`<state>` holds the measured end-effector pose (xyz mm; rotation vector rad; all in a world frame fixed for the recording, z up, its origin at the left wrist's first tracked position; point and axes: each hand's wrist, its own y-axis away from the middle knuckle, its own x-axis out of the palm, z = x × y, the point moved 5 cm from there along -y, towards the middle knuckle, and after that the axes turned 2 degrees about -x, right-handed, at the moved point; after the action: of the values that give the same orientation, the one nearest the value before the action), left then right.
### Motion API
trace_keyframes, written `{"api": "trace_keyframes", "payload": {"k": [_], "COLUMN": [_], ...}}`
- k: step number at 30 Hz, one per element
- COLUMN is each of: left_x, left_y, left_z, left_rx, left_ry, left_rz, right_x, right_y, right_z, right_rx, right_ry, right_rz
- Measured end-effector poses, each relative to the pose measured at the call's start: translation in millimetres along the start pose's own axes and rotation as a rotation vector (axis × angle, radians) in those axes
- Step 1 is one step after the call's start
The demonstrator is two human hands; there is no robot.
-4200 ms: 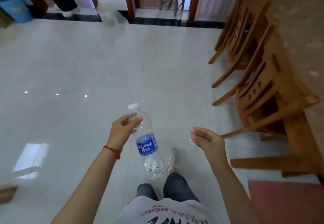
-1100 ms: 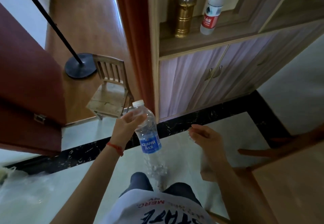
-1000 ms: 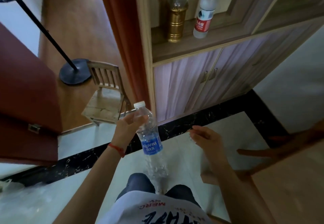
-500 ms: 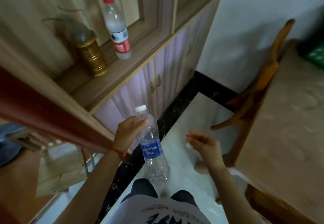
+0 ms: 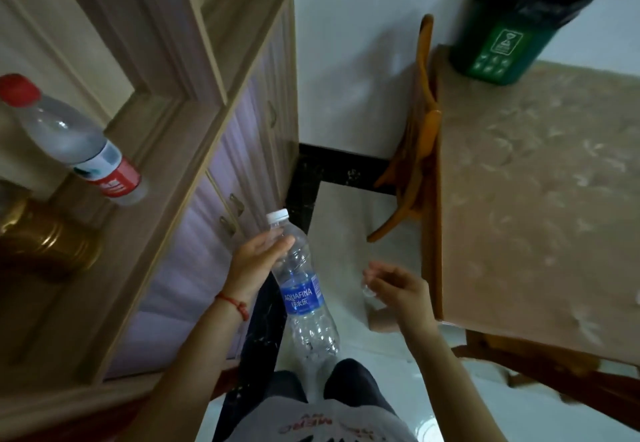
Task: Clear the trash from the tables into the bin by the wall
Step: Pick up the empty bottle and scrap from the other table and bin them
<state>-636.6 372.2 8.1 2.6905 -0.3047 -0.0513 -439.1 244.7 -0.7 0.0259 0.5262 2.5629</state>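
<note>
Left hand (image 5: 254, 261) fingers curl round bottle (image 5: 303, 289) neck. Right hand (image 5: 398, 291) fingers pinch a small clear scrap (image 5: 366, 290). Bin (image 5: 502, 43) stands on tabletop (image 5: 540, 206) at one o'clock.

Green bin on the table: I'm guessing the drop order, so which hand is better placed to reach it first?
Probably the right hand: it hangs beside the table where the green bin stands. The left hand, gripping the bottle, is farther away.

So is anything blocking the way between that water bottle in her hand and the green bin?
Nothing visible blocks it. The left hand holds the Aquafina bottle near its neck, and the green bin stands on the far corner of the table by the wall. Only bare tabletop lies between; a wooden chair sits beside the table's edge.
</note>
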Motion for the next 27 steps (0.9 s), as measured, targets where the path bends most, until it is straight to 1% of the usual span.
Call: {"api": "trace_keyframes", "payload": {"k": [3,6,13,17,21,27], "left_x": [13.6,26.8,69.5,95.6,112.7,137.1], "left_y": [-29.2,-64.2,-150.5,-191.4,-232.2,-310.2], "left_z": [-9.8,-19.0,-57.9,-90.3,-114.2,-145.0], "left_rx": [0.014,0.004,0.014,0.062,0.081,0.070], "left_ry": [-0.009,0.008,-0.006,0.002,0.003,-0.026], "left_rz": [0.037,0.027,0.035,0.046,0.049,0.096], "right_x": [-5.8,-13.2,-25.1,-34.7,-44.1,-29.2], "right_y": [-24.2,-59.6,-156.9,-207.2,-252.5,-317.4], "right_z": [10.3,20.3,62.3,90.3,113.9,139.2], "right_rx": [-0.001,-0.008,-0.040,-0.053,-0.047,-0.053], "right_ry": [-0.008,-0.042,-0.079,-0.084,-0.067,-0.105], "right_rz": [-0.038,-0.074,-0.080,-0.069,-0.102,-0.081]}}
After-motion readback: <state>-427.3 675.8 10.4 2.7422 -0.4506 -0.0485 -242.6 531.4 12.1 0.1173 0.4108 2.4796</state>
